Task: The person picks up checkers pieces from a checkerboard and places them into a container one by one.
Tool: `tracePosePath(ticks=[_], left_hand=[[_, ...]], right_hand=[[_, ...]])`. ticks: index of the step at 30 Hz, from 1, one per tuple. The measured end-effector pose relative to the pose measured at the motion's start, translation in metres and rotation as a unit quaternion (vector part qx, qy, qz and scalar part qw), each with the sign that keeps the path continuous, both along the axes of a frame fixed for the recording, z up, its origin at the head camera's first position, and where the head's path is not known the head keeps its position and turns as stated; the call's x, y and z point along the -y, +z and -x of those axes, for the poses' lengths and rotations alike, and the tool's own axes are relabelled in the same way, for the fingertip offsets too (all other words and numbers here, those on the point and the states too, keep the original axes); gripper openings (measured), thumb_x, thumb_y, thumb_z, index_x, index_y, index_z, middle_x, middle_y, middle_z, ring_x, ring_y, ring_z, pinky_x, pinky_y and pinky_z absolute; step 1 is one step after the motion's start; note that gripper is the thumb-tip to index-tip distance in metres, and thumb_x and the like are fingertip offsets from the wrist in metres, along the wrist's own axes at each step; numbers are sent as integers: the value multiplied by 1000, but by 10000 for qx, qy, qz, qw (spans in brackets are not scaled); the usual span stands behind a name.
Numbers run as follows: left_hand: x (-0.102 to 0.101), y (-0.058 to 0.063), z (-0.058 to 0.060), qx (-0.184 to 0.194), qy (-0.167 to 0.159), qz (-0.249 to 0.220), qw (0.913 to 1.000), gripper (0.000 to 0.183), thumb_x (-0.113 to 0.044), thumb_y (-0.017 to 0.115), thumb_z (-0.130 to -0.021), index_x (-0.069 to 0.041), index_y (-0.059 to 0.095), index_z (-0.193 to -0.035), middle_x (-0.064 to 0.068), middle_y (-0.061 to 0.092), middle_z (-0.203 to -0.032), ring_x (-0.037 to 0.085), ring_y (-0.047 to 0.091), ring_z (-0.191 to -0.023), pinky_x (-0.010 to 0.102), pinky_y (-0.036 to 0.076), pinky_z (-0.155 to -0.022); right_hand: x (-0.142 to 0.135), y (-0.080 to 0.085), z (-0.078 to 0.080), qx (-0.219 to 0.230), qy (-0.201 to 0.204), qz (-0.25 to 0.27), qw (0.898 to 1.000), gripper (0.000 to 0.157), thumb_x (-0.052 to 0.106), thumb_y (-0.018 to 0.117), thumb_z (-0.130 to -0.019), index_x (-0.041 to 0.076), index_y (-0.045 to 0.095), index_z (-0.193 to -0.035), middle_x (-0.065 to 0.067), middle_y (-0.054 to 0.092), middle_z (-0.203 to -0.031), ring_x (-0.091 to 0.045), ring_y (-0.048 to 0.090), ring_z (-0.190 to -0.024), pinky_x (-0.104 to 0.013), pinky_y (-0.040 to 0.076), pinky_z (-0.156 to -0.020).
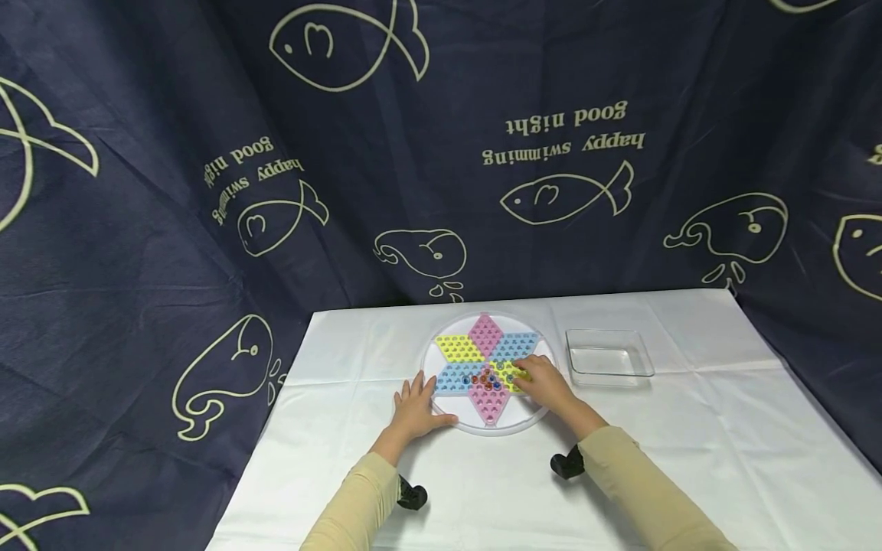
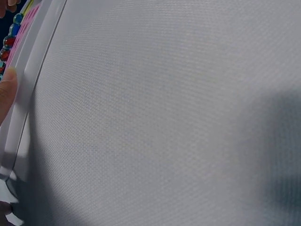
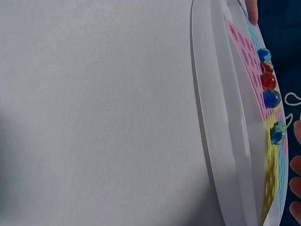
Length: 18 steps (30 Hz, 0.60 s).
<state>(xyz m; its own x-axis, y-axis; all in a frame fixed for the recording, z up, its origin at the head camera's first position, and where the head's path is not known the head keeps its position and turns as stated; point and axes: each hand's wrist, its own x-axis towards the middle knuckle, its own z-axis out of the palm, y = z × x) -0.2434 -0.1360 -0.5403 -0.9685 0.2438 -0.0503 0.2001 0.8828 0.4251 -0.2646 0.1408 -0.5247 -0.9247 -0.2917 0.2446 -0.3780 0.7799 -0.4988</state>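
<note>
A round white Chinese checkers board point(image 1: 451, 414) with a pink, yellow and blue star lies on the table. Several blue and red glass marbles point(image 1: 485, 380) sit on its near middle. My left hand point(image 1: 416, 409) rests at the board's left rim, fingers spread, thumb point(image 2: 6, 92) on the near edge. Over the yellow section on the right is my right hand point(image 1: 547, 383), its fingertips bent down close to a few marbles. In the right wrist view, fingertips point(image 3: 296, 187) stand apart in a row behind a clear blue-green marble point(image 3: 278, 133); no marble shows between them.
To the right of the board stands a clear rectangular container point(image 1: 609, 358). White cloth point(image 1: 496, 490) covers the table, and a dark blue curtain point(image 1: 441, 153) with fish drawings hangs behind it. Black wrist-worn devices point(image 1: 412, 496) show under both forearms.
</note>
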Motion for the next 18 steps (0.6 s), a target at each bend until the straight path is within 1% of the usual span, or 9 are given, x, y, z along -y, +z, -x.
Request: tracePosePath(ticks=[5,10,15,18], left_hand=[[3,0,0,-4,-51,-91,9999,95,-58,68,-70,-7,31,-142,22,20,-148,53,21,-129,67,18,-101],[12,2,3,6,-158,-189,9997,93,-53,71,-70,-6,33,-141,21,25,-147,52,23,-129,64,20,-102],[21,2,9,81,-253,-156,9995,90,-49,72,-72,-4,35,-140,19,28,-146,51,23,-129,61,21,-104],[23,1,11,145,-221,-158,9995,90,-50,71,-72,-3,34,-140,18,29,-146,51,23,-129,61,20,-104]], right_hand=[[3,-2,2,-7,34,-29,10000,32,14,64,-82,-1,62,-109,-14,63,-99,-29,55,-91,-44,47,-82],[6,-1,3,-2,44,-98,9999,31,14,65,-81,-2,63,-107,-13,64,-94,-28,56,-87,-43,47,-80],[6,0,4,239,-33,-219,9995,29,16,66,-81,-1,65,-104,-13,65,-94,-27,57,-86,-43,46,-80],[6,0,5,445,-62,-154,9989,28,16,67,-81,-1,66,-103,-13,66,-95,-27,58,-85,-43,46,-80]])
